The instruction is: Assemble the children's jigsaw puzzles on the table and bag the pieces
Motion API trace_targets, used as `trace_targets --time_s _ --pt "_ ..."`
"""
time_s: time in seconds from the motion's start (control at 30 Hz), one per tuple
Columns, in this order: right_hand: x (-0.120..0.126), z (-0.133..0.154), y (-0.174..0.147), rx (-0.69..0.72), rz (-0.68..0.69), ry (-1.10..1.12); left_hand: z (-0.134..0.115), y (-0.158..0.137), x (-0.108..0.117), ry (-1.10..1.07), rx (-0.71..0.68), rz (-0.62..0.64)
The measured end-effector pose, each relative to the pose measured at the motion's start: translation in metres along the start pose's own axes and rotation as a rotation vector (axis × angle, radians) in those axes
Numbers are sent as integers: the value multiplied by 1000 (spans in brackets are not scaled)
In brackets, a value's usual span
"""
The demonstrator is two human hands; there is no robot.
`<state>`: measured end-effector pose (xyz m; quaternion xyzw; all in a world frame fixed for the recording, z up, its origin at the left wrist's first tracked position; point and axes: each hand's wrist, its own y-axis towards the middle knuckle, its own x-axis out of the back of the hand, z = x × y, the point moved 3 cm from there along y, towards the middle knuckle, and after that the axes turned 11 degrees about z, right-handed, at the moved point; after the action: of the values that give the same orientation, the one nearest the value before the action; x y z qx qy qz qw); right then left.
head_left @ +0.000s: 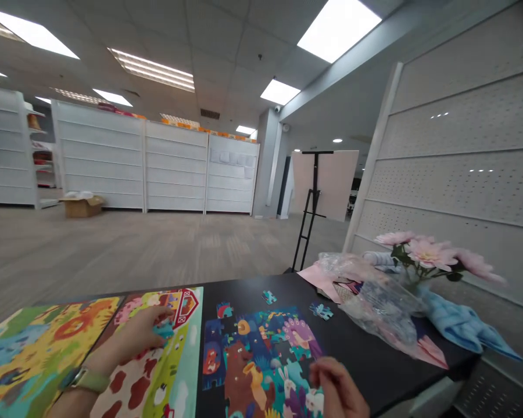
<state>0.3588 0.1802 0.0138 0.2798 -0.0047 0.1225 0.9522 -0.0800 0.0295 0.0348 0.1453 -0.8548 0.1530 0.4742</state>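
Note:
A partly assembled jigsaw puzzle (239, 371) with a bear, rabbits and a peacock lies on the black table (353, 348); gaps show in its right half. My left hand (133, 337), a watch on its wrist, is over a farm-animal picture board (187, 366) left of the puzzle. Its fingers are closed on a teal puzzle piece (164, 330). At the puzzle's lower right edge is my right hand (340, 389), fingers curled together; whatever they may hold is hidden. Loose puzzle pieces (269, 297) lie beyond the puzzle's far edge.
Another picture board (61, 342) with a lion lies at far left. Crumpled clear plastic bags (379, 307), a blue cloth (457, 322) and pink flowers (431, 255) crowd the table's right side. Behind stand an easel (316, 180), white shelving (174, 168) and a cardboard box (82, 206).

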Motion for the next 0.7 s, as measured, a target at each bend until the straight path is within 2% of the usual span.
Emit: trace_targets --time_s 0.03,0.13,0.2,0.33,0.5,0.7 --pt "17 -10 11 -41 -17 -46 -2 0 -1 -2 -14 -5" --pt "52 -40 66 -177 55 -281 -12 0 -4 -15 -59 -4" --pt "60 -57 110 -225 184 -455 -22 -1 -5 -24 -86 8" --pt "60 -78 173 -239 386 -558 -39 -6 -5 -11 -139 37" --pt "64 -94 193 -274 630 -593 -39 -8 -4 -11 -113 41" --pt "90 -99 196 -317 658 -618 -35 -8 -6 -24 -133 42"
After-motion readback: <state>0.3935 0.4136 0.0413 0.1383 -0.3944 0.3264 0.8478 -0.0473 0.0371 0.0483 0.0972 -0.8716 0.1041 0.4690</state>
